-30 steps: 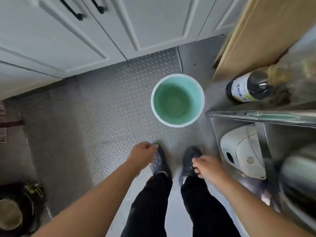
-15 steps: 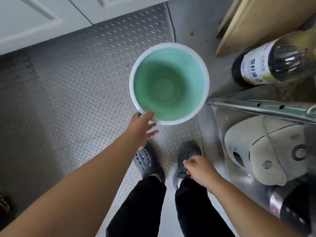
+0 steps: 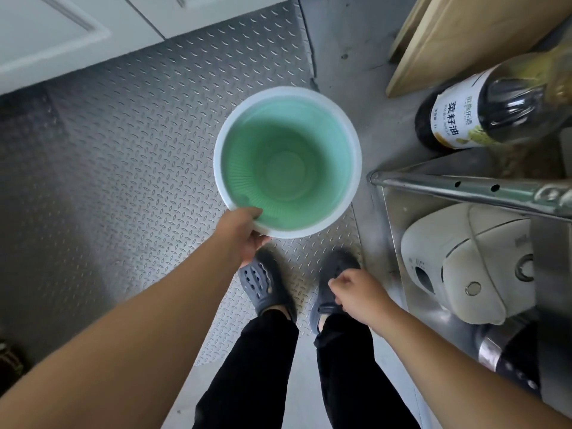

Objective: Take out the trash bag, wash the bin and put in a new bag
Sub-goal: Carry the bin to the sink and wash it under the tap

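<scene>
Head view, near to far: black trouser legs (image 3: 309,373) and grey clogs (image 3: 263,284) are seen on the diamond-plate floor mat (image 3: 123,168). Right hand (image 3: 359,294) is loosely curled above the right shoe, nothing held. Left hand (image 3: 244,235) is closed on the near rim of the bin (image 3: 353,168), fingers hooked inside, thumb under the outer edge. Bin is upright on the mat just ahead of the shoes (green inside, white rim, no bag fitted). A steel rack (image 3: 464,188) with a white appliance (image 3: 458,267) is seen to the right. A dark oil bottle (image 3: 483,113) lies beyond the rack. White cabinet doors (image 3: 77,29) are farthest, top left.
</scene>
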`<state>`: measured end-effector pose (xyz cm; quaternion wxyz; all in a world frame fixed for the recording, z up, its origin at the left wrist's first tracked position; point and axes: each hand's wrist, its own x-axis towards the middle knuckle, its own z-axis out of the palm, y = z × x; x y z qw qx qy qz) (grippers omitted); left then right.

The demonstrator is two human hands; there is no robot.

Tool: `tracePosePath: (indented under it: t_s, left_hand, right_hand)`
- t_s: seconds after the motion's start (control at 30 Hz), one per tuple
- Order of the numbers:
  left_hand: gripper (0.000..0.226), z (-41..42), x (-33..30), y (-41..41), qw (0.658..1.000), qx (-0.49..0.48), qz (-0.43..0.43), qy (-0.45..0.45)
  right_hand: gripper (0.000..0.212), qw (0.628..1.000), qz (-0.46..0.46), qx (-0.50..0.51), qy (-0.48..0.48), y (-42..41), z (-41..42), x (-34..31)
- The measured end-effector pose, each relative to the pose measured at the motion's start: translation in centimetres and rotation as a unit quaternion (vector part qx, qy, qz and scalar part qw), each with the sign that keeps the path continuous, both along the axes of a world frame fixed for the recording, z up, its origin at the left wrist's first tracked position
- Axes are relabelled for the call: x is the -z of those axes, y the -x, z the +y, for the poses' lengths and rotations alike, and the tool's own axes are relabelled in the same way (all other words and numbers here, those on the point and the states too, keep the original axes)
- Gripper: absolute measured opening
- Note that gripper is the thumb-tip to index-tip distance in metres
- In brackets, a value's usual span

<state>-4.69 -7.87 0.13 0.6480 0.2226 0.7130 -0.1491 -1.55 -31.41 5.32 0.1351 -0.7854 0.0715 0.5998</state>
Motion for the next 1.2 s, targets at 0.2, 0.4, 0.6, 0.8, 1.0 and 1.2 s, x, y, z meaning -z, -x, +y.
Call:
tracePosePath:
  t_s: [0.2,0.4,0.6,0.8,1.0,1.2]
  left_hand:
    - [0.021,2.0,-9.5,6.2,0.999,0.013,0.048,-0.014]
    - [0.026,2.9,-24.3,13.2,0.997,-0.002,0.081,-0.016]
    - [0.013,1.6,-38.3,20.5,0.996,-0.013,0.077,-0.032]
    - [0.017,-1.7,-47.5,28.3,0.991,-0.091,0.075,-0.069]
    - [0.014,-7.2,-51.7,35.7,0.964,-0.225,0.104,-0.098]
    - [0.011,-14.4,-53.6,41.8,0.909,-0.39,0.107,-0.103]
  right_hand:
    - [0.024,0.999,0.013,-0.036,-0.001,0.6,0.5,-7.2]
    - [0.026,0.997,0.014,-0.077,-0.009,1.6,1.2,-20.6]
    - [0.032,0.973,-0.044,-0.225,-0.019,2.3,2.1,-33.8]
    - [0.032,0.928,-0.073,-0.358,-0.072,3.6,2.0,-40.6]
    - [0.03,0.865,-0.056,-0.498,-0.037,3.0,-0.3,-42.3]
    - [0.035,0.768,-0.078,-0.635,0.016,1.0,2.0,-44.3]
